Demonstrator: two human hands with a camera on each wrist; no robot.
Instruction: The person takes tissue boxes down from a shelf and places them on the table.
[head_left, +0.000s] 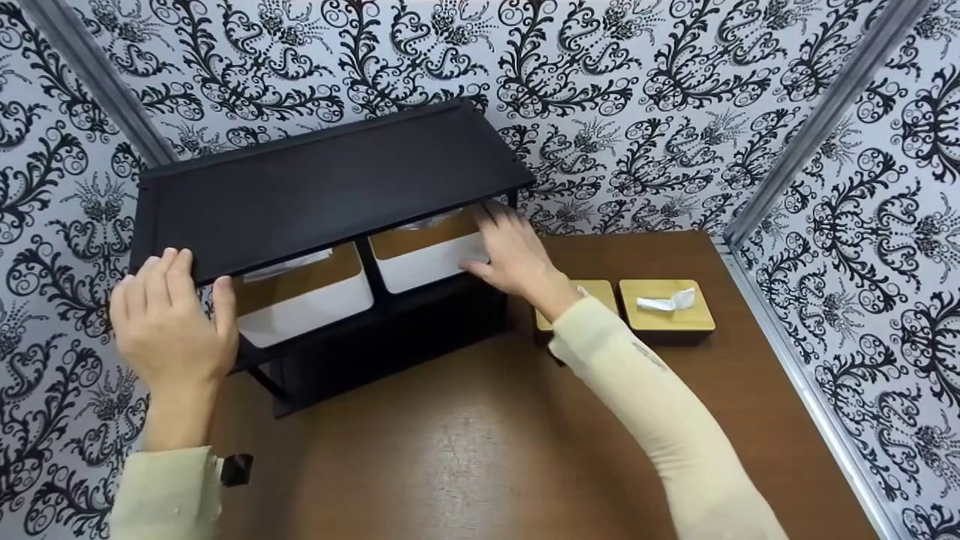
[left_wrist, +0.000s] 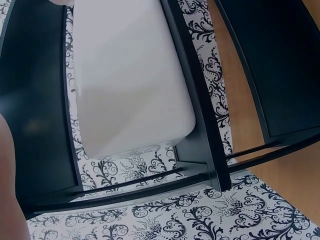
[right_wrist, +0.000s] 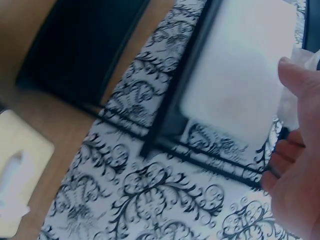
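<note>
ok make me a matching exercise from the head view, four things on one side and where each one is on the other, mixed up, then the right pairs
Things
1. left hand
2. right hand
3. two white boxes
4. far-right yellow-topped box

Places
A. side by side, under the black top of the rack
B. on the brown table, with a white tissue on top
C. at the near left corner of the rack's top
D. at the rack's right end

Right pairs: 1-C, 2-D, 3-A, 4-B
</note>
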